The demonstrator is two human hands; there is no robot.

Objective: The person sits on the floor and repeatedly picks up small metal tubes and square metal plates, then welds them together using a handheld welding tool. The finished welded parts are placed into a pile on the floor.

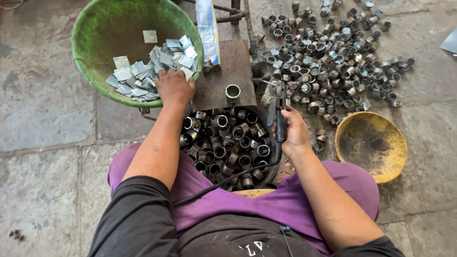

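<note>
Two hands were in play, one on each side of a small rusty work plate [223, 78]. The left hand [174, 87] reached out to eleven o'clock, fingers curled down into the heap of small flat metal squares [143, 71] lying in the one green basin [95, 28]; whether it had pinched a piece I could not tell, the fingertips were buried. Those squares were thin, grey, shiny, too many to count, piled against the basin's near wall, with one lying alone higher up.

The right hand [293, 133] sat at one o'clock from the lap, closed tight around the dark handle of a single electrode holder [278, 112], its black cable [223, 178] trailing back across the purple cloth over the knees.

One short metal ring [233, 92] stood upright alone on the plate, open end up, just at ten o'clock from the tool's tip. Rings like it were everywhere: a dark pan [223, 147] at twelve o'clock from the lap heaped with dozens, and a loose scatter [328, 57] of many more at one to two o'clock on the stone floor. One empty-looking yellow bowl [371, 145] rested at three o'clock.
</note>
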